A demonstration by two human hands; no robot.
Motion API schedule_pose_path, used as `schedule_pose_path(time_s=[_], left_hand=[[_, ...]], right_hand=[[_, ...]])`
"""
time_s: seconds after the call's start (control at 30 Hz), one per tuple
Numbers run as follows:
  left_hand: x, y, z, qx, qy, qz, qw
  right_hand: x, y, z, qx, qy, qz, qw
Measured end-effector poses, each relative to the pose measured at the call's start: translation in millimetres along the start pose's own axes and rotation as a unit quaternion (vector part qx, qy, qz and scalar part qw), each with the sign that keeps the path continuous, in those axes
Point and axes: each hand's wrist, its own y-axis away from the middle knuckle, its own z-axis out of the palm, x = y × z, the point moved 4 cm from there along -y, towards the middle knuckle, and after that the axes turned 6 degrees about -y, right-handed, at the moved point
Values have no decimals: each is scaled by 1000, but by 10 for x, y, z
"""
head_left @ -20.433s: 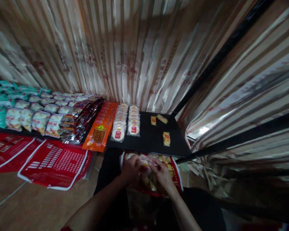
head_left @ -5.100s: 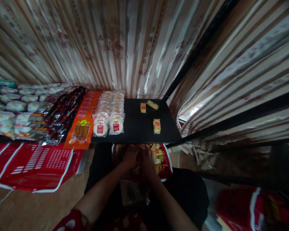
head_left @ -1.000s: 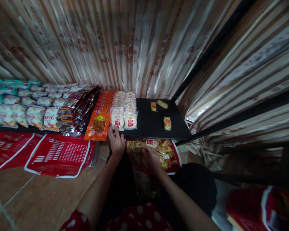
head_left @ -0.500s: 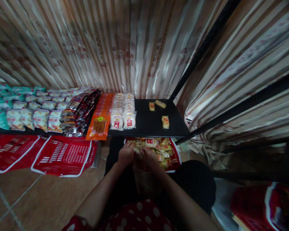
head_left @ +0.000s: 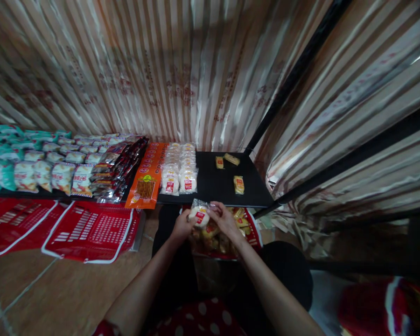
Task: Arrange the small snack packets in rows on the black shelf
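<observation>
My left hand (head_left: pixel 182 227) and my right hand (head_left: pixel 225 219) both pinch a round white cake in a clear wrapper (head_left: pixel 199 214), held just below the front edge of the black shelf (head_left: pixel 217 189). Under my hands a red basket (head_left: pixel 255 235) holds several small wrapped snacks. On the shelf ahead, two rows of the same round wrapped cakes (head_left: pixel 179 168) run front to back. To their right lie three small yellow snack packets (head_left: pixel 238 184).
Orange packets (head_left: pixel 147 179), dark red packets (head_left: pixel 121 168) and white and green bags (head_left: pixel 38 163) fill the shelf to the left. Flat red baskets (head_left: pixel 84 226) lie below it on the tiled floor. Striped shiny sheeting and black shelf posts (head_left: pixel 290 84) close the back and right.
Both hands rose out of the red basket with one round wrapped cake. A second ago my left hand was at the shelf's front edge by the cake rows; it then came back to the basket.
</observation>
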Motion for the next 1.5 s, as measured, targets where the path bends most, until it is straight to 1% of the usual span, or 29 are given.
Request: schedule_pose_path(time_s=[0.07,0.17,0.23,0.3,0.37,0.43,0.47,0.53,0.6,0.67,0.73,0.83,0.9,0.97,1.07,1.17,1.33,1.5], left_hand=[[2,-9,-30,21,33,-16,999],[31,-26,-85,40,31,-26,998],[69,-39,-154,59,-9,-20,998],[130,-48,-267,105,-82,7,991],[210,-48,-411,179,-170,51,968],[289,-43,-539,252,-249,102,930],[321,-44,-586,279,-281,125,910],[360,-66,-646,307,-333,152,879],[365,-113,-677,318,-366,150,861],[348,-175,-688,319,-384,137,855],[318,-240,-681,310,-391,123,858],[275,-313,-658,298,-386,112,866],[266,-336,-646,301,-379,113,868],[270,-350,-641,306,-374,113,868],[289,-377,-646,307,-371,113,869],[318,-411,-663,305,-371,116,870],[345,-429,-678,313,-369,120,867],[286,-416,-652,344,-346,161,858]], right_hand=[[109,16,109,-18,-39,16,999],[205,31,270,-22,-66,21,997],[199,-6,348,-14,-61,11,998],[139,-91,399,-10,-33,-6,999],[55,-212,426,-3,10,-23,1000],[-26,-344,437,12,54,-35,998],[-60,-407,444,22,73,-38,996],[-111,-517,465,37,103,-40,993],[-147,-598,498,45,124,-37,991],[-177,-654,532,48,149,-34,987],[-206,-690,548,59,198,-34,978],[-242,-722,546,88,299,-45,949],[-249,-736,543,103,335,-55,935],[-240,-746,547,110,327,-64,936],[-216,-757,557,121,282,-66,949],[-207,-760,575,133,258,-67,955],[-204,-728,599,155,253,-63,953],[-187,-660,633,157,262,-97,947]])
